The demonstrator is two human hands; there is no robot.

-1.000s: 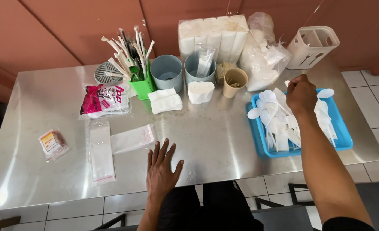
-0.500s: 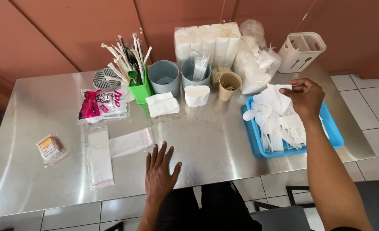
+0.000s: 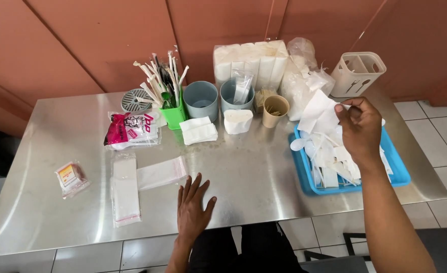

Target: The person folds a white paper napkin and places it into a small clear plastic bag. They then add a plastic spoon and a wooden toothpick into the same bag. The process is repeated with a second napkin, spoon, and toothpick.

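Note:
My right hand [image 3: 361,127] is raised over the blue tray [image 3: 399,174] and pinches a white paper sleeve [image 3: 318,112] that hangs from its fingers. The tray holds a heap of white plastic spoons and paper sleeves [image 3: 329,156]. My left hand [image 3: 193,210] lies flat on the steel table [image 3: 264,172] near the front edge, fingers spread, holding nothing. Clear plastic bags [image 3: 160,173] lie just to its left.
Along the back stand a green holder of wrapped cutlery [image 3: 169,96], two grey-blue cups [image 3: 201,100], a tan cup [image 3: 275,109], napkin stacks [image 3: 198,130], a tissue pack [image 3: 251,60], and a beige cutlery basket [image 3: 357,73]. A pink-and-white packet [image 3: 130,129] and a small sachet [image 3: 70,177] lie left.
My right hand has lifted from the spoons in the tray, now holding a white paper sleeve up above it. My left hand has stayed flat on the table.

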